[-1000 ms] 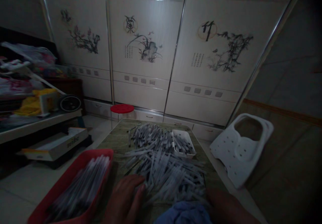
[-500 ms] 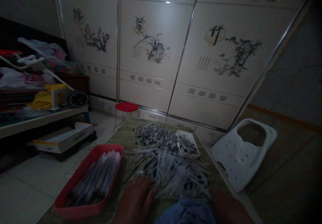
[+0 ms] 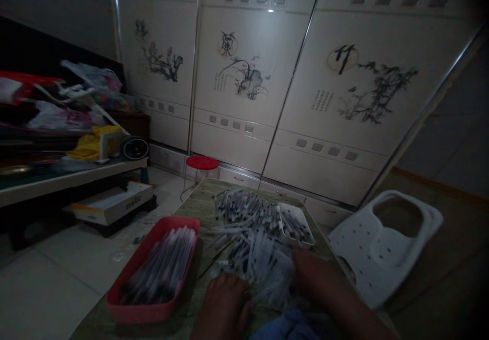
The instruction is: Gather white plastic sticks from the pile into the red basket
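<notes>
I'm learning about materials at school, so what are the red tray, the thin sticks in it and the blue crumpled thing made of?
Red tray: probably plastic, smooth, from its even colour and rounded corners.
Thin sticks: perhaps clear plastic, since they look pale and partly see-through; blur hides the finish.
Blue crumpled thing: likely cloth, dull and soft-looking, judging by its folds.

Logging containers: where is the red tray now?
In the head view, the red tray sits on the left side of the table, left of the left hand.
</notes>
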Motion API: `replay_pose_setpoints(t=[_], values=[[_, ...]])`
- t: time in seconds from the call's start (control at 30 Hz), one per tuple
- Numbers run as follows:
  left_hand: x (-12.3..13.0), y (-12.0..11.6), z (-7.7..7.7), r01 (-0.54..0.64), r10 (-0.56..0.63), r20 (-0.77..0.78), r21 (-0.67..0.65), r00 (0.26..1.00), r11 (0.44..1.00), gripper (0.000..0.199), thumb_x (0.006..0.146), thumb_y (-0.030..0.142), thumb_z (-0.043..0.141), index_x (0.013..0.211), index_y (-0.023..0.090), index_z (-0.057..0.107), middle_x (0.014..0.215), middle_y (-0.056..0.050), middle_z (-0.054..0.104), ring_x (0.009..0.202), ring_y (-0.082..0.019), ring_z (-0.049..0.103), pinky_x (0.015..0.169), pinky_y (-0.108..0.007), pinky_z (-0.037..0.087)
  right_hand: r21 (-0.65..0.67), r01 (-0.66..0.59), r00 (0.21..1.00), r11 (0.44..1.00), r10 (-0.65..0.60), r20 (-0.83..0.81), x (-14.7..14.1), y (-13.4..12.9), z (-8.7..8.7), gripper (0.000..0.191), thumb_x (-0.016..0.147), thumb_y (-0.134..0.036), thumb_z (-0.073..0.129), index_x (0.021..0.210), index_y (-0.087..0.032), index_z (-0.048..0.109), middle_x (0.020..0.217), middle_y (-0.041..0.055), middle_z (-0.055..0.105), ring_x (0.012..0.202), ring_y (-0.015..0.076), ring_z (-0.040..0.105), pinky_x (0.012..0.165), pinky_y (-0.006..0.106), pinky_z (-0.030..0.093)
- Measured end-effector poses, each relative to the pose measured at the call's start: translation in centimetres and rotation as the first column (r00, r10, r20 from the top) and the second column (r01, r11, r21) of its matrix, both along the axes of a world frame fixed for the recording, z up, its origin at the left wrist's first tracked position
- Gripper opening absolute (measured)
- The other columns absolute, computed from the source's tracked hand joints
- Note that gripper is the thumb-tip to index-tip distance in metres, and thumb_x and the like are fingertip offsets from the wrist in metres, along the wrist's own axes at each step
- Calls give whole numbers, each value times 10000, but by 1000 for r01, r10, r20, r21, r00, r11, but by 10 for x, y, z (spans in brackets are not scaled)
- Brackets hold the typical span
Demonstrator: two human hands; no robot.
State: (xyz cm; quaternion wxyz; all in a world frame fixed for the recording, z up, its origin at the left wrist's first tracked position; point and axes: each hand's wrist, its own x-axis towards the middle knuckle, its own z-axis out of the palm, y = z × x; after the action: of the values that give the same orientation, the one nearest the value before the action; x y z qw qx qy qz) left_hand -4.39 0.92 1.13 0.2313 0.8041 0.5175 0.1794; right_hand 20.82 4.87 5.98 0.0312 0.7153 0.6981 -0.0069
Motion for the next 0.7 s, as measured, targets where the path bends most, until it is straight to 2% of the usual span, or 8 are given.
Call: replay_pose_setpoints(t=[0.1,0.27,0.53,0.7], values=[[-1,1,0,-1,1,-1,-12,1000,1000,264,901,248,585,1127,259,721,1220,-78,721,1196,-290,587,1040,-433,411,16,-87,995,996,87,38,-23,13,0,322,854,-84,561,1117,-202,704,1143,125,776,991,273,750,787,347,484],[-2,2,4,-16,16,14,-24,1000,1000,255,889,256,588,1110,256,715,1213,-75,717,1193,-291,583,1044,-432,412,103,-96,992,990,87,91,-39,24,3,316,898,-110,546,1170,-192,682,1198,143,718,1085,303,695,818,370,475],[-2,1,-5,-2,2,4,1,1000,1000,238,871,301,617,1085,263,715,1231,-78,699,1216,-316,570,1039,-455,428,131,-89,994,987,80,79,-42,11,-10,212,968,-230,567,1048,-182,758,1100,162,734,1079,338,674,833,390,471],[2,2,-6,10,-10,-10,-5,1000,1000,230,858,274,621,1064,245,719,1228,-88,702,1214,-319,567,1053,-466,423,128,-67,998,990,69,-8,-51,7,-22,229,979,-311,587,1083,-216,767,1126,126,752,1081,286,678,843,337,477]])
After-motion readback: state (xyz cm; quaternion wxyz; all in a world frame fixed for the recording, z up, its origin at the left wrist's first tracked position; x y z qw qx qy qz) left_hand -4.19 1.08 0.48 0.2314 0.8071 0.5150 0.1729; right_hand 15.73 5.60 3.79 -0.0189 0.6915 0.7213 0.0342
